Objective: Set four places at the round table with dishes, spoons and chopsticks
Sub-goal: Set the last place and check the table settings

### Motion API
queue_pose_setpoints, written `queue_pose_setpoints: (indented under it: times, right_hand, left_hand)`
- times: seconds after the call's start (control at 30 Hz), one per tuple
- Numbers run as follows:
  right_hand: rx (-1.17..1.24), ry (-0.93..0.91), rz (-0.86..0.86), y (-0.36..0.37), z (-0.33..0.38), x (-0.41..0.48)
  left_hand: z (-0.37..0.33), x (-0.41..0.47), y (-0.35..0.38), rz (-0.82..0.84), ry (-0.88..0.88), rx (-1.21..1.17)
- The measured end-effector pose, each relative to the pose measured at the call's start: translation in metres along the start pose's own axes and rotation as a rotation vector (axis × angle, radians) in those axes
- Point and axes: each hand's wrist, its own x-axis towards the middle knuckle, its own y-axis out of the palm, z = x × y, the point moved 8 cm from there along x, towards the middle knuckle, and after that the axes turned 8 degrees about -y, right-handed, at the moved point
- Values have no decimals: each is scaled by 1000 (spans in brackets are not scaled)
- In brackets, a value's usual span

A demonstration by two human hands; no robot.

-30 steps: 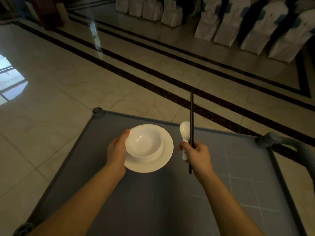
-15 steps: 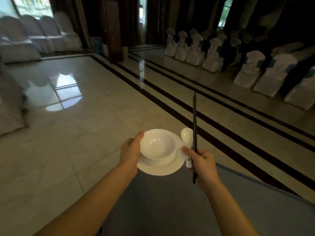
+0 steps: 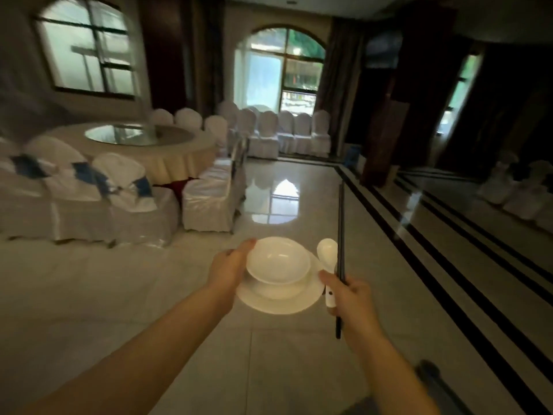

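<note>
Head view: our left hand (image 3: 229, 269) grips white plate (image 3: 278, 304) with bowl (image 3: 278, 262); right hand (image 3: 351, 298) holds spoon (image 3: 327, 250), black chopsticks (image 3: 340, 223); round table (image 3: 167, 151) far left.

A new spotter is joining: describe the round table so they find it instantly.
Start at the arched window on the left wall. Below it stands the round table in a beige cloth, ringed by white-covered chairs; it alone carries a round glass turntable.

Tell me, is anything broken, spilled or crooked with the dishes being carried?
Nothing stands out. The bowl sits on the plate, held by the left hand; the right hand grips the spoon and chopsticks upright. No cracks or spills show.
</note>
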Motion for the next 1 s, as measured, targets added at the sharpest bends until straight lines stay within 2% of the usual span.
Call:
queue_pose_setpoints:
  times: [0.23,0.5,0.77,1.0]
  right_hand:
    - [12,-3,315,201,22,34]
    - [20,-54,621,487,57,65]
    - [78,-119,820,769,103,92]
    - [129,-149,991,960,134,107]
  left_hand:
    - [-52,32,-174,-259,64,-152]
    - [-133,98,-396,-549,166,-268]
    - [-237,177,-603,-793,205,-304]
    - [-296,243,-743,-891,239,-407]
